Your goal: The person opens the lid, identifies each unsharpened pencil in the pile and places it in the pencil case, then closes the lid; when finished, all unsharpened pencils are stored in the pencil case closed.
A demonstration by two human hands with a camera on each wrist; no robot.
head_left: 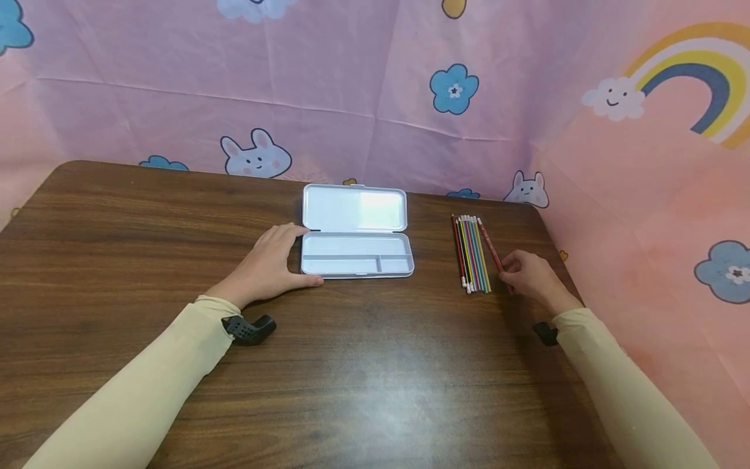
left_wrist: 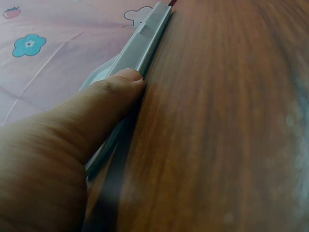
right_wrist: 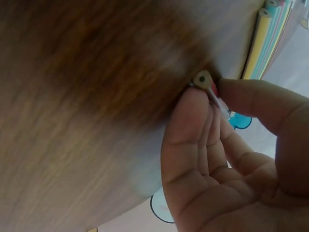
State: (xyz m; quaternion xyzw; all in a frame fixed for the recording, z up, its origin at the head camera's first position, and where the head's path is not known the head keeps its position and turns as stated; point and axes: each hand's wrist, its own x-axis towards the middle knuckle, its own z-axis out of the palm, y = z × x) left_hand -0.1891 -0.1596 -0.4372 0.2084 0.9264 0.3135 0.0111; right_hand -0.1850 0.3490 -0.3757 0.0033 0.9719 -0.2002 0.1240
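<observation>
Two hands were on the table (head_left: 363,391). My right hand (head_left: 530,275) pinched the near end of a red pencil (head_left: 491,246) between thumb and fingertips (right_wrist: 193,108); the pencil lay at the right side of the pencil row (head_left: 471,253), near the table's far right corner, long axis running from me toward the far edge. My left hand (head_left: 271,267) rested relaxed against the left end of the open white pencil case (head_left: 356,255), thumb (left_wrist: 113,92) along its near edge. Case sat mid-table toward the far edge, left of the pencils, well apart from them. Bare wood between; nothing obstructed. Right hand was nearer the pencils.
</observation>
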